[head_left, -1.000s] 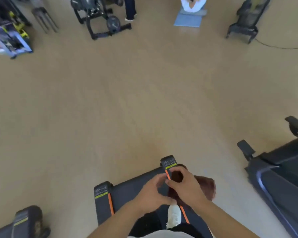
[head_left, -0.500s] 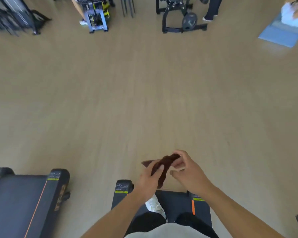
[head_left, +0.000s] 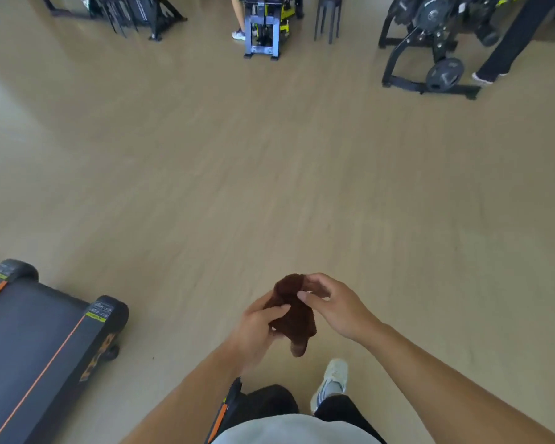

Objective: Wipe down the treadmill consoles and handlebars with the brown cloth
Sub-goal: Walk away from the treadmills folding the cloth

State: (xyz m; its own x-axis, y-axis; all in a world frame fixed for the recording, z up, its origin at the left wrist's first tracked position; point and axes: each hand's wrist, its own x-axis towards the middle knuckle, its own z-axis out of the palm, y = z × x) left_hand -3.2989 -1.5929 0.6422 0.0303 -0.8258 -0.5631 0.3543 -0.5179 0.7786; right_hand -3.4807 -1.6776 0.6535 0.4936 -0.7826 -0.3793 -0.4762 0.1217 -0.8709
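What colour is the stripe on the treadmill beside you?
Orange: a thin line along the dark treadmill deck's edge, clearest in the head view.

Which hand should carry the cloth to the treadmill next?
Left, probably. The left hand already grips the brown cloth, and the treadmill lies on that side; the right hand only pinches its top.

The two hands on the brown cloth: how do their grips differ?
The left hand holds the brown cloth from the side, thumb laid across it; the right hand pinches its top edge with thumb and fingertips. The left hand sits lower, the right higher. Both hold the same cloth in the air above the floor.
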